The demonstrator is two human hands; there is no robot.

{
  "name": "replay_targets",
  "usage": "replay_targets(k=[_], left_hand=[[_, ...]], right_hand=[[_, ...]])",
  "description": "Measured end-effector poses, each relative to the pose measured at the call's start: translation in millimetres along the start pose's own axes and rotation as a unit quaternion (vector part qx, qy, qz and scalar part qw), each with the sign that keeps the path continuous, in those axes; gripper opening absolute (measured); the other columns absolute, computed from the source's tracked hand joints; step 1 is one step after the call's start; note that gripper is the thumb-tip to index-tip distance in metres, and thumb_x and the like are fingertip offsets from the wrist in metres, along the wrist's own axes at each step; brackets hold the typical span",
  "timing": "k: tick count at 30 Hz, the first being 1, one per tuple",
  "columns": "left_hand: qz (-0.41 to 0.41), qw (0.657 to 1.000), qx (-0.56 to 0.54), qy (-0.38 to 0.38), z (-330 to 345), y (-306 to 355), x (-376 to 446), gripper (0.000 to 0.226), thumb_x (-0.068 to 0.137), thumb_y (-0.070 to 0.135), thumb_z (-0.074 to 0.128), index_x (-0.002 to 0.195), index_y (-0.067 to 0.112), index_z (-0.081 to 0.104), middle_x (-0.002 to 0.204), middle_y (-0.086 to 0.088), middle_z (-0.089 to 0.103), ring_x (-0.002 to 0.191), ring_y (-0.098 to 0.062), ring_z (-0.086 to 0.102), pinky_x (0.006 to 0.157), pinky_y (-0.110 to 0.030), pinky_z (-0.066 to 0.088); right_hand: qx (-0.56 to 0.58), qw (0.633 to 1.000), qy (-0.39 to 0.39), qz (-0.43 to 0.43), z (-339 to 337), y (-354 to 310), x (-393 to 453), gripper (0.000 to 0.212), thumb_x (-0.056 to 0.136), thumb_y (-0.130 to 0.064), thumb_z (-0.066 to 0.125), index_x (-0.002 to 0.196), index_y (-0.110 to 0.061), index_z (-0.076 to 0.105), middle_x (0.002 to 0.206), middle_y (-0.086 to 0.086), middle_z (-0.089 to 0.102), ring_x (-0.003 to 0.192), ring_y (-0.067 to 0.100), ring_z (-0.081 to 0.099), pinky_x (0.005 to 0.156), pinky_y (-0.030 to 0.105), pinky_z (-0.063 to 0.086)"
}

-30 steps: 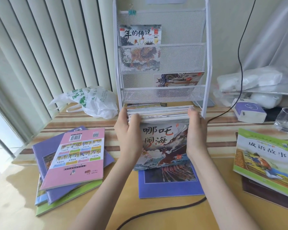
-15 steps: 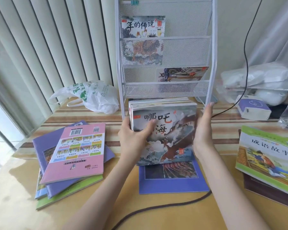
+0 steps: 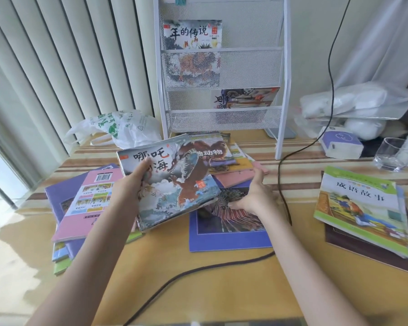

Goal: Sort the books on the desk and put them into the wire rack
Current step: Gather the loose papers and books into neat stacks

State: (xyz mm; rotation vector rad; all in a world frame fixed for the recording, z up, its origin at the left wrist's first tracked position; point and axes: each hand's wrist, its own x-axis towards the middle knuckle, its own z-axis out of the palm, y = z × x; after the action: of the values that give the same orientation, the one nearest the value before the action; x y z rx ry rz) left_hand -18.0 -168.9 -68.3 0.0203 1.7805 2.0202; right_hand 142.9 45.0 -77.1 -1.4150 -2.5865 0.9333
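My left hand (image 3: pixel 133 184) grips a stack of thin picture books with a dragon cover (image 3: pixel 172 182) on top, tilted and raised off the desk at centre. My right hand (image 3: pixel 252 196) lies under the stack's right edge, fingers spread on the purple book (image 3: pixel 229 234) with a lionfish picture. More books (image 3: pixel 219 156) lie fanned out behind the stack, near the foot of the white wire rack (image 3: pixel 222 67). The rack holds one book (image 3: pixel 193 34) in its upper pocket and another (image 3: pixel 245 97) in the lower one.
A pile with a pink book (image 3: pixel 90 201) on top lies at left. At right a green-edged book (image 3: pixel 363 208) tops another pile. A black cable (image 3: pixel 283 175) crosses the desk. A plastic bag (image 3: pixel 118 128), a glass (image 3: pixel 389 154) and a small white box (image 3: pixel 339 142) stand at the back.
The upright stack squared between both hands has been tipped left; my left hand now carries part of it alone, the other books have slid out behind, and my right hand has dropped to the purple book.
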Motion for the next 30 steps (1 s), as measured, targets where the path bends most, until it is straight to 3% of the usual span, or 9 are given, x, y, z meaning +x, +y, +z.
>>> replay_targets(k=[3,7,10,12,15,18,23,27,30], left_hand=[[0.017,0.999,-0.006,-0.034,-2.9,13.9,-11.7,0.077,0.058,0.061,0.077,0.111,0.006,0.067,0.087,-0.003,0.076,0.075,-0.008,0.060,0.069,-0.019,0.042],[0.043,0.998,0.019,-0.041,-0.6,25.6,-15.4,0.027,0.090,0.039,0.059,0.079,0.014,0.060,0.048,0.007,0.065,0.041,0.002,0.057,0.048,-0.010,0.044],[0.039,0.997,0.040,-0.047,5.1,29.6,-22.5,0.027,0.093,0.033,0.056,0.075,0.013,0.057,0.043,0.007,0.062,0.035,0.002,0.055,0.042,-0.009,0.043],[0.029,0.997,0.049,-0.059,8.6,30.1,-27.2,0.027,0.093,0.034,0.055,0.075,0.013,0.057,0.042,0.006,0.062,0.035,0.002,0.055,0.038,-0.007,0.041],[0.011,0.995,0.065,-0.072,8.2,21.2,-17.3,0.028,0.092,0.035,0.057,0.080,0.010,0.061,0.049,0.003,0.066,0.039,0.000,0.057,0.043,-0.009,0.044],[-0.009,0.993,0.088,-0.080,13.9,15.1,-10.8,0.041,0.081,0.044,0.069,0.096,0.006,0.069,0.080,-0.006,0.074,0.058,-0.007,0.063,0.061,-0.018,0.047],[-0.028,0.980,0.179,-0.089,29.0,2.9,-16.2,0.031,0.083,0.038,0.069,0.084,0.007,0.063,0.051,0.005,0.066,0.044,0.000,0.061,0.042,-0.010,0.044],[-0.075,0.958,0.259,-0.101,35.0,-1.5,-14.2,0.055,0.065,0.060,0.076,0.084,0.009,0.067,0.075,-0.007,0.072,0.062,-0.015,0.067,0.059,-0.023,0.055],[-0.047,0.931,0.354,-0.082,36.9,6.4,-16.2,0.047,0.077,0.058,0.066,0.065,0.013,0.058,0.046,0.003,0.054,0.038,-0.009,0.050,0.041,-0.017,0.039]], right_hand=[[0.004,1.000,-0.018,0.003,-3.5,-4.5,3.5,0.126,0.064,-0.034,0.086,0.145,-0.023,-0.009,0.125,0.018,0.053,0.114,0.036,0.050,0.093,0.046,0.045],[0.110,0.993,-0.044,0.019,-6.9,-2.6,5.6,0.112,0.076,-0.017,0.078,0.149,-0.018,-0.008,0.138,0.015,0.045,0.117,0.032,0.050,0.092,0.040,0.047],[0.132,0.991,0.009,0.010,-12.6,11.9,8.2,0.079,0.083,-0.004,0.060,0.144,-0.026,0.015,0.102,0.006,0.057,0.084,0.027,0.057,0.071,0.035,0.047],[0.137,0.989,0.061,0.013,-24.6,26.2,11.2,0.058,0.078,-0.004,0.055,0.126,-0.026,0.032,0.084,0.003,0.053,0.083,0.029,0.058,0.075,0.040,0.051],[0.060,0.992,0.106,0.020,-42.6,44.7,12.1,0.048,0.078,-0.007,0.053,0.116,-0.027,0.033,0.095,0.006,0.057,0.096,0.033,0.054,0.082,0.043,0.049],[-0.033,0.992,0.123,-0.009,-39.2,47.1,13.3,0.051,0.083,-0.002,0.048,0.129,-0.021,0.034,0.124,0.015,0.045,0.118,0.038,0.038,0.089,0.044,0.040],[-0.075,0.989,0.104,-0.078,-22.6,34.8,18.1,0.050,0.086,-0.002,0.047,0.132,-0.022,0.042,0.132,0.009,0.046,0.120,0.032,0.042,0.091,0.042,0.041],[-0.085,0.987,0.080,-0.110,-19.1,29.8,22.1,0.047,0.085,-0.002,0.047,0.126,-0.023,0.049,0.125,0.005,0.058,0.113,0.029,0.053,0.097,0.042,0.041],[-0.071,0.987,0.077,-0.125,-19.9,24.4,29.2,0.042,0.087,-0.003,0.042,0.122,-0.023,0.053,0.121,0.005,0.060,0.108,0.029,0.056,0.091,0.040,0.045]])
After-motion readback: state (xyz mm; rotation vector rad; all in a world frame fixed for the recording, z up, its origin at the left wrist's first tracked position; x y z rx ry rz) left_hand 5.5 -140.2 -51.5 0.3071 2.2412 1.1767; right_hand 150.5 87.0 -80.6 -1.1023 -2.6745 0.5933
